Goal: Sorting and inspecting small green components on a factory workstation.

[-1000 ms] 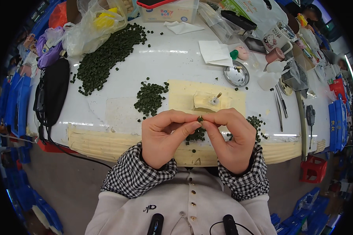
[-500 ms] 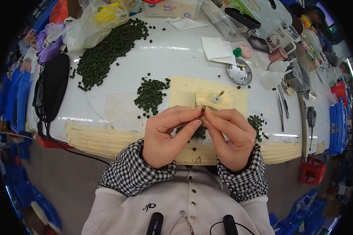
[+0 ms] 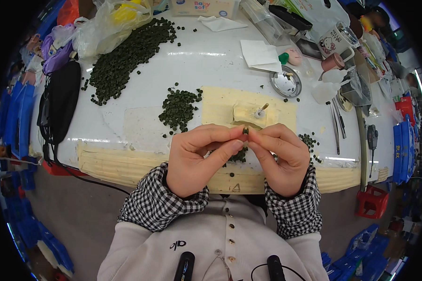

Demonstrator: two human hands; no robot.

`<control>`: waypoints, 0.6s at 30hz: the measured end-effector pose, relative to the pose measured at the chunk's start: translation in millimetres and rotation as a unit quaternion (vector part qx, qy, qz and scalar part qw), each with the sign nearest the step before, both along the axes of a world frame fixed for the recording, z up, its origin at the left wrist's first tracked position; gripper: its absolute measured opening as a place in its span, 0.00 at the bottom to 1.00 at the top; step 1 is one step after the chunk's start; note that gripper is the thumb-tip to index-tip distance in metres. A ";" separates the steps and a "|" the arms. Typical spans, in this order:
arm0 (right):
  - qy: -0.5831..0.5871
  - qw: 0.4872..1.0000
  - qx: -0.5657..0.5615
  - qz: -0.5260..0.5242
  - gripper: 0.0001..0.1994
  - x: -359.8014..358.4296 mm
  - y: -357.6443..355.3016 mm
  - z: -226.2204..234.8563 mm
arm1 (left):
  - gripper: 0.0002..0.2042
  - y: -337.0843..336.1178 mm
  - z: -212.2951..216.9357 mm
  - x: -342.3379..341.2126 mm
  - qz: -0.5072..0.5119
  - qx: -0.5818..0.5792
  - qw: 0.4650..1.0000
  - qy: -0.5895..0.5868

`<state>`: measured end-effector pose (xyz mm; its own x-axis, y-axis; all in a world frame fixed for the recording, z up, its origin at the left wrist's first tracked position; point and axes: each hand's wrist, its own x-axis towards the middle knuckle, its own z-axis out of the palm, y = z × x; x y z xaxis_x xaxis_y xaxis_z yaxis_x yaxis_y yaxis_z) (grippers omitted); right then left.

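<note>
My left hand [image 3: 197, 161] and my right hand [image 3: 282, 158] meet above the near part of the table, thumb and forefinger of each pinched together. Between their fingertips is a small dark green round piece [image 3: 245, 131]; both hands seem to grip it. Partly hidden below the fingers lies a small heap of like green pieces [image 3: 239, 157]. Just beyond the fingertips stands a yellow taped block [image 3: 243, 115] with a short stick [image 3: 264, 107] in a whitish lump. More green pieces form a heap [image 3: 179, 110] left of it and a smaller heap [image 3: 309, 144] beside my right hand.
A large pile of green pieces [image 3: 122, 70] spreads at the far left, near a clear plastic bag [image 3: 101, 40] and a black pouch [image 3: 64, 100]. On the right are a round metal dish [image 3: 286, 86], tweezers [image 3: 335, 129], white tissue [image 3: 260, 55] and a mug [image 3: 335, 42].
My fingertips have drawn slightly apart, and the green piece between them shows more plainly. My right hand has shifted a little to the right.
</note>
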<state>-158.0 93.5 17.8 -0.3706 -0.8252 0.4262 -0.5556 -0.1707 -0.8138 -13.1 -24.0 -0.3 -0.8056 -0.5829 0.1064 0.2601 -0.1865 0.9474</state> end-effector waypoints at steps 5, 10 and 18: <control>-0.010 1.000 -0.007 0.019 0.14 0.0 -0.3 -1.5 | 0.10 -0.2 -1.5 0.9 0.038 -0.056 0.998 -0.014; -0.015 1.000 -0.006 0.023 0.13 0.8 0.3 0.0 | 0.09 1.2 -1.0 0.3 0.054 -0.060 0.997 -0.012; -0.016 0.999 -0.008 0.028 0.14 2.0 1.2 0.6 | 0.08 2.4 -0.2 -1.5 0.095 -0.132 0.987 -0.017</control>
<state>-156.0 94.6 18.4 -0.3365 -0.8388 0.4280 -0.5191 -0.2140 -0.8275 -14.6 -21.6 -0.5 -0.6905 -0.6793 0.2487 0.2334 0.1162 0.9654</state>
